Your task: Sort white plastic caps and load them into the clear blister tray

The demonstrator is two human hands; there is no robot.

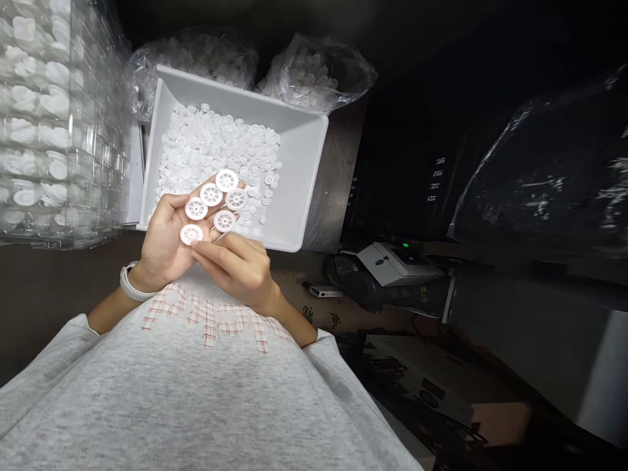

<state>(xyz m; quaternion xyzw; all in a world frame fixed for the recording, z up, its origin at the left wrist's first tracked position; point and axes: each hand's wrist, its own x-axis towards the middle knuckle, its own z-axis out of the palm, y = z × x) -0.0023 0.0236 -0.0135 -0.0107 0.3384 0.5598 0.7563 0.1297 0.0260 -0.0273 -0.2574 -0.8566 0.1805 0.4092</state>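
My left hand (169,242) is turned palm up over the near left part of a white bin (304,176). Several round white plastic wheels with spokes (211,195) rest on its palm and fingers. At the heel of that palm, my right hand (243,265) pinches the edge of the nearest spoked wheel (191,234) between thumb and fingertips. Beyond my hands, a heap of small white plastic parts (210,140) covers the left and middle of the bin floor. The fingers of my left hand are partly hidden beneath the wheels.
Clear plastic trays of white parts (53,118) are stacked high at the left. Two clear bags of white parts (309,75) lie behind the bin, on a metal surface (328,190). Lower right are a grey device with a green light (392,261) and a dark machine.
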